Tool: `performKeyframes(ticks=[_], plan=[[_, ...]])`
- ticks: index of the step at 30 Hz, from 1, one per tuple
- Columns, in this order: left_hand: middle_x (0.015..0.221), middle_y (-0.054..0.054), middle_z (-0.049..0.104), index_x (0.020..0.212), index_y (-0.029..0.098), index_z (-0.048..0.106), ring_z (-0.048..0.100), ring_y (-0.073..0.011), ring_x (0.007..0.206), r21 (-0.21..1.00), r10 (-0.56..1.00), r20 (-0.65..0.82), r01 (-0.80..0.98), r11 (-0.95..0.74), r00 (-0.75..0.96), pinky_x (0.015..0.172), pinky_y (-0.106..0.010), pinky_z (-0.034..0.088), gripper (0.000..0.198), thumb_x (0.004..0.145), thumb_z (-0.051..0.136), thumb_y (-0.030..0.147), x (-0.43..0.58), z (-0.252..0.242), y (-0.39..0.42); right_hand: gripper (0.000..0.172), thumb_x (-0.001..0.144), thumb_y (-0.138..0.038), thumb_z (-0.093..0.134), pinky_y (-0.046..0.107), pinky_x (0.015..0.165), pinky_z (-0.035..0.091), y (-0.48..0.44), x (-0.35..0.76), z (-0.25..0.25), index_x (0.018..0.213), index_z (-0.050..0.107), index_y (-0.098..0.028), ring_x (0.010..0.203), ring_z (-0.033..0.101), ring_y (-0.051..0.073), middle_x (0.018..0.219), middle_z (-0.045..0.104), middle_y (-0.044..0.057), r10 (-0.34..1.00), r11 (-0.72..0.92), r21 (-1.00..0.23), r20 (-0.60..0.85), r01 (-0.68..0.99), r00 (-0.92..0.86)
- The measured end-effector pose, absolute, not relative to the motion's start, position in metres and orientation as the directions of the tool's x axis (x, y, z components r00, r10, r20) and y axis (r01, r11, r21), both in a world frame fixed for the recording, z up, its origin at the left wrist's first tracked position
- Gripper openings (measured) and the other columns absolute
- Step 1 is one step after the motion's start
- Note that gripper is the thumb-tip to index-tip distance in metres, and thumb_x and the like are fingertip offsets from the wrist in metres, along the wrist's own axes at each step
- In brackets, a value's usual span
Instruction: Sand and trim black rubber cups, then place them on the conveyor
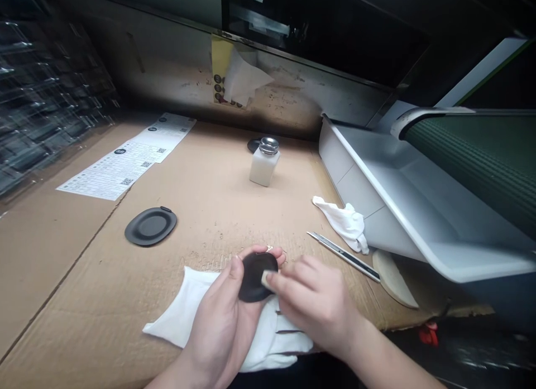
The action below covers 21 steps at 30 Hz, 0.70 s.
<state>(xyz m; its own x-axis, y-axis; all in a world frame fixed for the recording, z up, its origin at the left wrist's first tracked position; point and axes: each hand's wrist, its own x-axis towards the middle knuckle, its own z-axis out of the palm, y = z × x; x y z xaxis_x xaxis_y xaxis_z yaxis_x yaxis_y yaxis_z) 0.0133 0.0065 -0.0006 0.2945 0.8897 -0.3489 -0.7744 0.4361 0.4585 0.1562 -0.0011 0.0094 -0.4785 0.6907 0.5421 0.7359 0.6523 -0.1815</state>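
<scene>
A small black rounded disc [256, 274] lies in my left hand [228, 305], its fingers behind it and the thumb at its left edge. My right hand [314, 299] pinches a small pale piece [266, 279] against the right side of the disc's face. Beneath both hands a white glove [180, 305] is spread on the cardboard. Farther left rests a larger dark grey oval plate [151, 226] with a small tab on its rim. A silver utility knife [343, 255] lies to the right of my right hand.
A white bottle with a metal top [264, 164] stands at the back, a dark round thing behind it. Printed sheets [125, 163] lie back left. At right are a crumpled white cloth [343, 220], a grey tray [377, 193], a pale half-round pad [393, 280] and a green belt [477, 154].
</scene>
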Motion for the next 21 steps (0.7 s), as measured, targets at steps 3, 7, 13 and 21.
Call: performKeyframes(ticks=[3,7,13,21], plan=[[0.109,-0.013,0.064,0.101,0.012,0.061,0.05,-0.0264,0.114,0.463,0.878,-0.378,-0.761,0.455,0.295,0.099,-0.042,0.036,0.029,0.087,0.043,0.032,0.014,0.001,0.007,0.018,0.08,-0.012,0.053,0.025,0.061,0.045,0.023,0.169,0.019,0.094,0.062,-0.02,0.069,0.052,0.013,0.077,0.061,0.002,0.736,0.579,-0.211,0.551,0.787,-0.394],[0.109,-0.017,0.064,0.101,0.01,0.059,0.052,-0.0306,0.112,0.425,0.87,-0.391,-0.779,0.46,0.3,0.099,-0.047,0.035,0.032,0.086,0.044,0.034,0.013,0.001,0.006,0.021,0.081,-0.012,0.053,0.028,0.073,0.047,0.025,0.185,0.027,0.1,0.058,-0.02,0.082,0.056,0.014,0.09,0.063,0.003,0.79,0.516,-0.339,0.543,0.786,-0.285],[0.11,-0.017,0.062,0.103,0.012,0.056,0.048,-0.0293,0.116,0.371,0.874,-0.34,-0.805,0.463,0.346,0.103,-0.045,0.03,0.033,0.088,0.039,0.036,0.014,-0.003,0.008,0.026,0.08,-0.004,0.055,0.026,0.071,0.047,-0.003,0.185,0.015,0.103,0.058,-0.016,0.081,0.056,0.011,0.09,0.065,0.003,0.73,0.678,-0.458,0.509,0.575,-0.456],[0.103,-0.013,0.064,0.099,0.015,0.057,0.055,-0.0248,0.104,0.389,0.856,-0.385,-0.78,0.491,0.346,0.099,-0.04,0.034,0.031,0.087,0.04,0.038,0.013,-0.001,0.006,0.017,0.08,-0.01,0.056,0.029,0.063,0.047,-0.014,0.143,0.008,0.094,0.063,-0.015,0.075,0.055,0.015,0.081,0.067,0.004,0.681,0.708,-0.38,0.592,0.596,-0.432]])
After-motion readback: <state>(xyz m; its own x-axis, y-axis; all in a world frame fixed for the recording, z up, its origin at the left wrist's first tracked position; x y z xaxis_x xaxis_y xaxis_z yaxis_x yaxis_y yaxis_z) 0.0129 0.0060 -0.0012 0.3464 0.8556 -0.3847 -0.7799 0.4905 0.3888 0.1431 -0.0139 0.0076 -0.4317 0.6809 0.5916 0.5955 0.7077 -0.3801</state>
